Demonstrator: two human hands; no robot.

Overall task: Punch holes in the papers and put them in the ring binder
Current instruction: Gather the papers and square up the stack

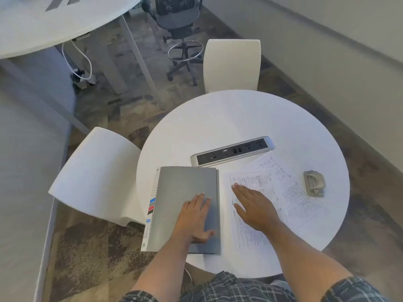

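The closed binder [185, 205] is pinned flat at the table [239, 114] edge under the open left hand [196, 221], nothing gripped, while the papers [268, 201] beside it are steadied by the flat, open right hand [255, 208], the punch [314, 183] lying untouched beyond them.

Sitting at a round white table [250, 118] with a built-in power strip [232, 151]. Two white chairs [232, 64] tucked around it, dark office chair [177, 20] and another white desk [43, 25] hanging out behind. Patchy brown-grey carpet [91, 236] running everywhere, plain pale walls [338, 29] closing it in.
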